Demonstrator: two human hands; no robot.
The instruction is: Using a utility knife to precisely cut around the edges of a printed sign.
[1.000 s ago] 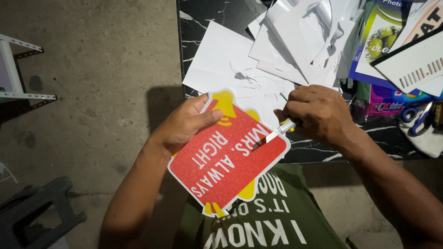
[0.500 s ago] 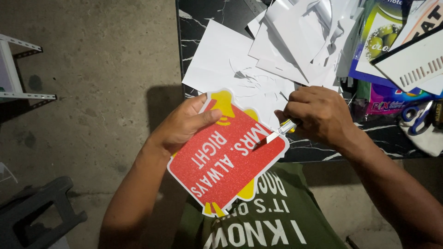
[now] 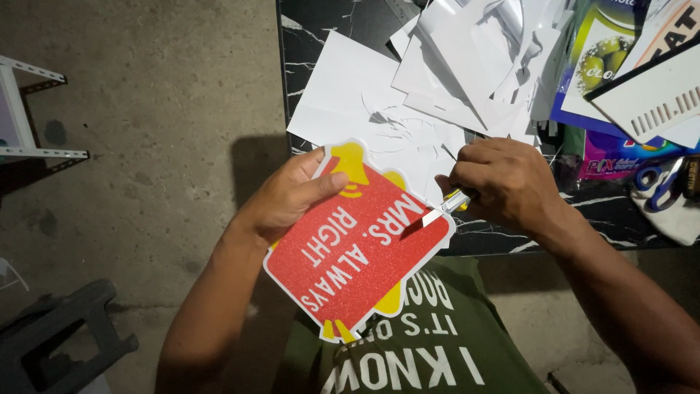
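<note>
My left hand (image 3: 292, 197) grips the upper left edge of a red and yellow glittery cut-out sign (image 3: 357, 248) with a white border and white letters, held tilted above my lap. My right hand (image 3: 503, 182) is closed around a small utility knife (image 3: 446, 206) with a yellow body. Its blade tip rests on the sign's right edge.
A black marble-patterned table (image 3: 328, 29) carries a heap of white paper scraps (image 3: 437, 80), coloured printed sheets (image 3: 605, 51) and blue-handled scissors (image 3: 660, 182) at the right. A white shelf frame (image 3: 29, 109) and a dark stool (image 3: 58, 335) stand on the concrete floor at left.
The sign and both hands shifted only slightly; the knife blade stays at the sign's right edge.
</note>
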